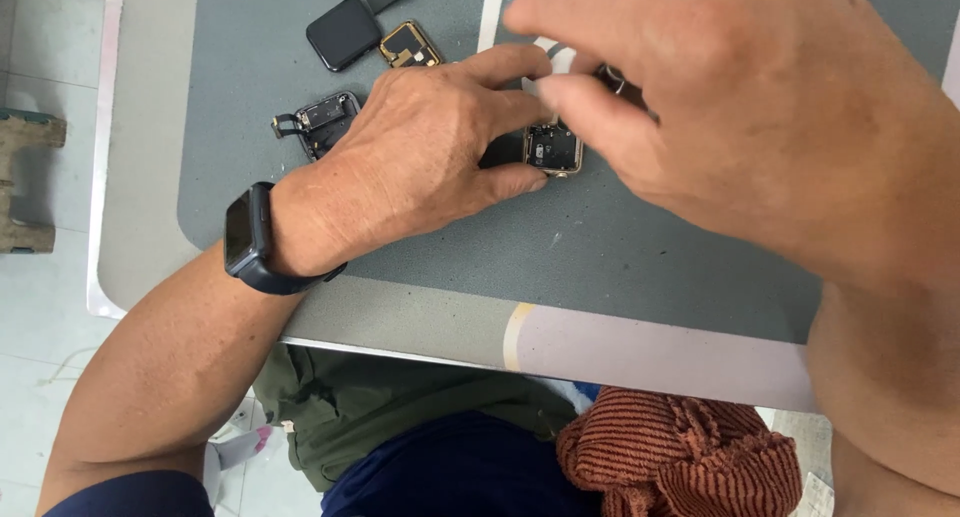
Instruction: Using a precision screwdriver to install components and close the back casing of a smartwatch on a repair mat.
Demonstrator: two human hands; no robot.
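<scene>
Opened smartwatch case (552, 147), small, rectangular with rounded corners, gold-toned rim, dark internals exposed. Lying flat, face up, on the grey work mat (600, 257), partly covered at its left and upper edges. Small dark part (612, 77), blurred, just above and right of the case.

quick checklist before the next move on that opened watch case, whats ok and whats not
1. Left hand steadies the open watch case on the grey mat: ok, thumb and fingers flank the case.
2. Right hand has a firm pinch on a small dark part: cannot tell, the hand is blurred.
3. Case lies flat, inside facing up: ok.
4. Case interior in plain sight: not ok, fingers cover part of it.
5. Loose parts stay apart: ok, black screen, gold-framed module and second case lie to the side.
6. Wrist watch is off the mat: ok.
</scene>
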